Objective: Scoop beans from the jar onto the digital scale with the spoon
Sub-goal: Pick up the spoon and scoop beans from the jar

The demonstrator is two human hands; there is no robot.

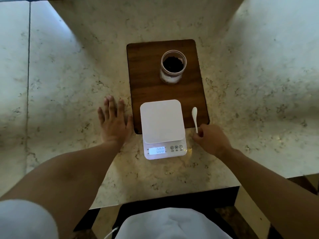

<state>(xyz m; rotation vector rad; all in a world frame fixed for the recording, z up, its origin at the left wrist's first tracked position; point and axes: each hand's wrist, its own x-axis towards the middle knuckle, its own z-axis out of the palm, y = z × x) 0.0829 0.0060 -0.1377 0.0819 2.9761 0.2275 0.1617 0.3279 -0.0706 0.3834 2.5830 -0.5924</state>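
Observation:
An open clear jar (173, 67) with dark beans inside stands at the back of a dark wooden board (146, 80). A white digital scale (162, 123) sits half on the board's near end, its lit display reading 0.00 and its platform bare. To the right of the scale lies a white spoon (195, 118), bowl pointing away from me. My right hand (211, 140) pinches the near end of its handle. My left hand (114, 121) lies flat on the marble to the left of the scale, fingers spread, holding nothing.
The board rests on a beige marble table (241, 83) whose near edge runs just above my lap. Pale floor tiles (13, 66) show at the left. A white cable (110, 233) hangs near my lap.

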